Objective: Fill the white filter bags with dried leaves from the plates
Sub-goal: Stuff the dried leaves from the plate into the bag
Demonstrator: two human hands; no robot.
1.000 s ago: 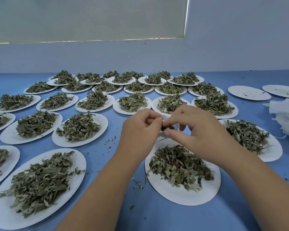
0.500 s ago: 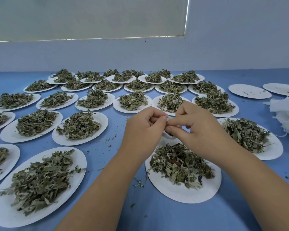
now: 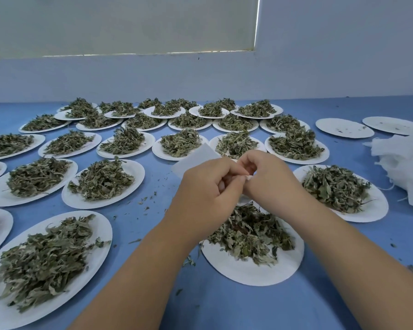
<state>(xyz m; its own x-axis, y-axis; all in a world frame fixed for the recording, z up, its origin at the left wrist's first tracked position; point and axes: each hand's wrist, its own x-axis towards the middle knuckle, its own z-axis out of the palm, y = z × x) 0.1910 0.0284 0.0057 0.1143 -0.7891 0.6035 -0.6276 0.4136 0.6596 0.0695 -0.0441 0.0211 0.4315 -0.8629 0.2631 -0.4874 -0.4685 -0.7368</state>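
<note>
Both of my hands meet above the near plate (image 3: 253, 270), which carries a heap of dried leaves (image 3: 250, 232). My left hand (image 3: 208, 184) and my right hand (image 3: 265, 177) pinch one white filter bag (image 3: 196, 158). The bag's flat end sticks up and away behind my left knuckles. A small white bit of the bag shows between my fingertips. The bag's mouth and whatever is inside are hidden by my fingers.
Many white plates of dried leaves cover the blue table (image 3: 224, 306), such as one at the near left (image 3: 45, 258). Two nearly bare plates (image 3: 343, 127) lie at the far right. A pile of white filter bags (image 3: 405, 163) sits at the right edge. Leaf crumbs dot the table.
My hands have risen slightly and closed together. The filter bag has turned so that its flat end now stands out behind my left hand.
</note>
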